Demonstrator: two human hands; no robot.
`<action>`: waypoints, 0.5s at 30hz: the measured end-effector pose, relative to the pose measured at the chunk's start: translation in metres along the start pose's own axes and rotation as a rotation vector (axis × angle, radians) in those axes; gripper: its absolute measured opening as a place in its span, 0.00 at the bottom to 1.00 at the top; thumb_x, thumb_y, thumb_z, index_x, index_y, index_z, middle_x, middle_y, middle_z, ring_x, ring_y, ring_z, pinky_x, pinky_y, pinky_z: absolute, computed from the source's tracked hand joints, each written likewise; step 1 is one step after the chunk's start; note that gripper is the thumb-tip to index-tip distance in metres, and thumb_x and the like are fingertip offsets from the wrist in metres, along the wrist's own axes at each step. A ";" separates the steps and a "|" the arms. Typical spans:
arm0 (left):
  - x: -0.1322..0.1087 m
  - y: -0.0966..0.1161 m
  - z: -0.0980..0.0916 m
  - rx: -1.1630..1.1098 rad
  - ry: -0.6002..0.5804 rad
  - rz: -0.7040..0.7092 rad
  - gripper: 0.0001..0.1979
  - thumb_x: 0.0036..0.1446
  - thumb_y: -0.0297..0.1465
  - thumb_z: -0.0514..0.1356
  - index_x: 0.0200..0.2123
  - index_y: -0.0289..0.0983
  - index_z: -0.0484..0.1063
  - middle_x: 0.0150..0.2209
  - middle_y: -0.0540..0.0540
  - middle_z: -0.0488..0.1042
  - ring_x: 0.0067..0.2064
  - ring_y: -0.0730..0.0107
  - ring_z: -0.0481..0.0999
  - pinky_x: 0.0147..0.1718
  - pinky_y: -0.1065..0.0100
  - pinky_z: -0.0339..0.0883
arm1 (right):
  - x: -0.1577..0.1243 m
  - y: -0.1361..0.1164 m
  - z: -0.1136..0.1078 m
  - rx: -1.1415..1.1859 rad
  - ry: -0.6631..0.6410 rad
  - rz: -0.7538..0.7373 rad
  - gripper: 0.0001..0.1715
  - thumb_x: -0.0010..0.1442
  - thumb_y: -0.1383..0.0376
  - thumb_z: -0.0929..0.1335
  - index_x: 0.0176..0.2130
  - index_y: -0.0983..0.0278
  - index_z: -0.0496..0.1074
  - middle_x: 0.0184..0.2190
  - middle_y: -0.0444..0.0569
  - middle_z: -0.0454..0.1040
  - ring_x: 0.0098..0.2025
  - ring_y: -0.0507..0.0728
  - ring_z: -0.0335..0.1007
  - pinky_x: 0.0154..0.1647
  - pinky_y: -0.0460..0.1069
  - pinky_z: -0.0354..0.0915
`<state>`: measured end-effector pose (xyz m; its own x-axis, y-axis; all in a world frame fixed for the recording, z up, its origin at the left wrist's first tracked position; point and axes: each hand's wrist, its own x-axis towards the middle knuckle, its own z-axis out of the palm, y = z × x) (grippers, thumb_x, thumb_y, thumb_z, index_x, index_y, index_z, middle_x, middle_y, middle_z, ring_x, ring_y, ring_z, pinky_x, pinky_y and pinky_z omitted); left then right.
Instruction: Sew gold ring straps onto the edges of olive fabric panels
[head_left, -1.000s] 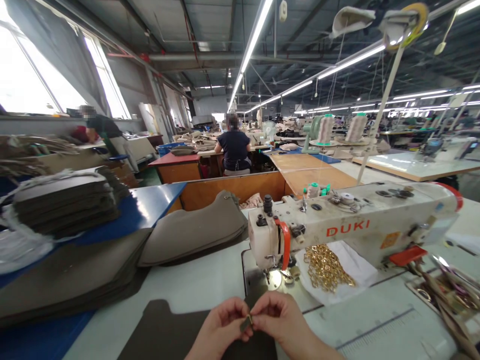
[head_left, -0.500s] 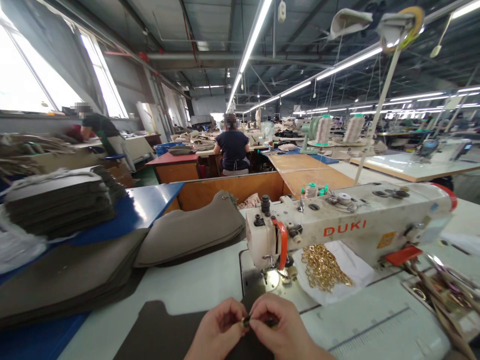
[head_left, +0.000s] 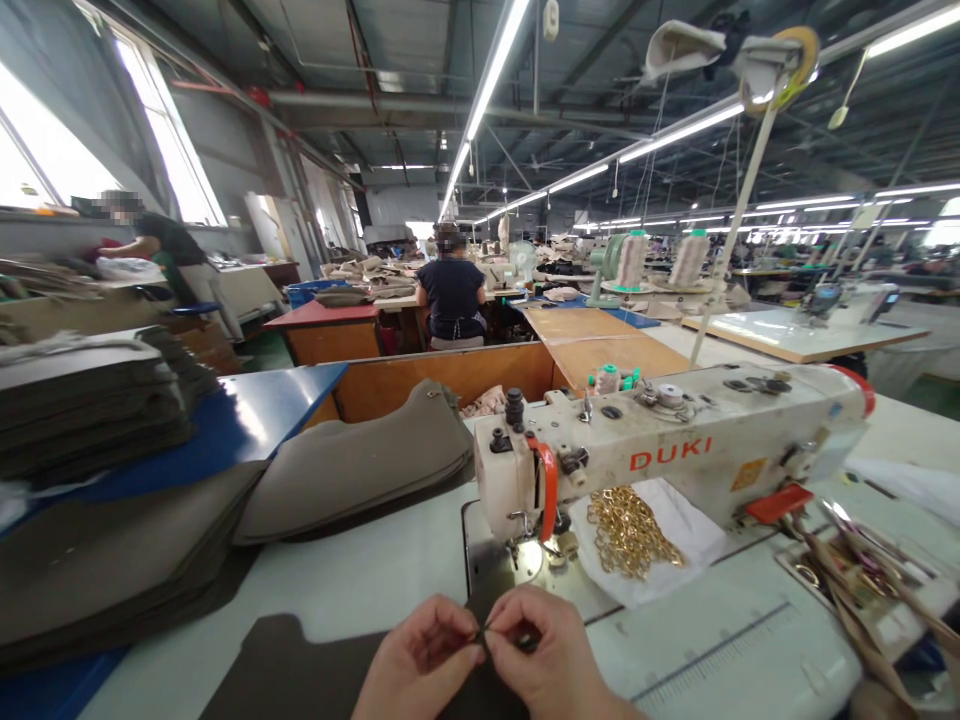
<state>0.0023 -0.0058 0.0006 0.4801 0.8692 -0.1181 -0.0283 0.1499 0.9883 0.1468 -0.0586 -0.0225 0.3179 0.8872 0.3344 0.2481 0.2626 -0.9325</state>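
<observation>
My left hand (head_left: 429, 650) and my right hand (head_left: 540, 640) meet in front of the sewing machine (head_left: 600, 450), fingertips almost touching. Each is closed in a pinch on a small dark strip (head_left: 481, 634), mostly hidden by the fingers. A glint of metal shows inside the right hand's fingers, too small to make out. Below the hands lies a dark grey-brown flat panel (head_left: 300, 665) with a notched upper edge. Just beyond them is the machine's lit needle area. Several gold-coloured metal rings or links (head_left: 630, 530) are heaped on a white sheet (head_left: 697, 545) under the machine arm.
Stacked grey-brown panels (head_left: 352, 470) lie to the left, with another stack (head_left: 82, 400) on a blue surface (head_left: 262, 405). An open box (head_left: 862, 580) of straps and tools stands right. A seated person (head_left: 451, 290) is ahead; another person (head_left: 165, 250) bends over a table at left.
The view has turned slightly right, so the scene sits further left. Both hands still pinch together, with the fingertips closer and less of the small dark item showing.
</observation>
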 end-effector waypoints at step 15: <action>-0.004 -0.006 -0.003 0.165 -0.006 0.073 0.08 0.43 0.30 0.67 0.23 0.39 0.69 0.26 0.52 0.75 0.31 0.68 0.76 0.34 0.70 0.71 | 0.002 -0.016 -0.019 -0.121 -0.216 0.197 0.05 0.47 0.72 0.68 0.26 0.65 0.75 0.21 0.43 0.71 0.26 0.51 0.65 0.27 0.44 0.56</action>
<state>-0.0019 -0.0082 -0.0048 0.4876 0.8719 -0.0454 0.0812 0.0065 0.9967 0.1613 -0.0679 -0.0044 0.1718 0.9801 0.0998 0.3125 0.0418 -0.9490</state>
